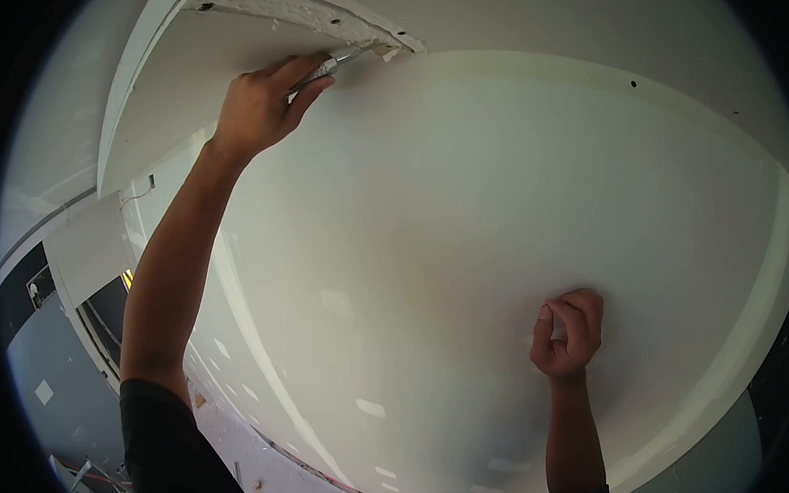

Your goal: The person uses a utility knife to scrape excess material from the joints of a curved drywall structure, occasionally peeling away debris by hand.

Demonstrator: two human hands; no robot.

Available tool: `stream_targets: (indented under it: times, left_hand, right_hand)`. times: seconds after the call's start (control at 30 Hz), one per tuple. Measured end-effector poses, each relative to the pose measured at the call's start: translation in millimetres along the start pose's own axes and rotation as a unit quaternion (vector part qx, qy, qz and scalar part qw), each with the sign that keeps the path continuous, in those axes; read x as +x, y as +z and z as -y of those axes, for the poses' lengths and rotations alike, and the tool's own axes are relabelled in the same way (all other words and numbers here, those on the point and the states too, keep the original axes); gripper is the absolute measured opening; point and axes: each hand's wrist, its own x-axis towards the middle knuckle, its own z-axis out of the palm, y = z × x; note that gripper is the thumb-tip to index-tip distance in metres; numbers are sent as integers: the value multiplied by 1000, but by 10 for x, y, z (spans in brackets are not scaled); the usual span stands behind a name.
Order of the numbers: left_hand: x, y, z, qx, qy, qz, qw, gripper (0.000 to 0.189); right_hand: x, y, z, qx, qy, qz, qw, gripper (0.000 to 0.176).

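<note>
My left hand (272, 103) is raised at the upper left, its fingers closed round a slim metallic utility knife (323, 71). The tool's tip meets the rough, chipped joint (388, 51) where the ceiling panel ends near the top of the wall. Against or just in front of the pale wall (428, 202), at the lower right, is my right hand (569, 332). Its fingers are curled with thumb and fingertips together, and anything inside them is too small to make out.
Ceiling panels with screw holes (634, 84) curve overhead. A wire hangs from a small box (151, 181) at the left. Lower left are a doorway (106, 317), debris on the floor (257, 484) and what looks like a ladder (86, 488).
</note>
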Motion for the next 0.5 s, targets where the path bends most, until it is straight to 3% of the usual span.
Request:
stream_targets:
  times: [0.5]
  left_hand:
    - [-58, 221, -8, -19, -13, -70, 997, 26]
  right_hand:
    - [31, -15, 23, -14, -14, 9, 1000, 9]
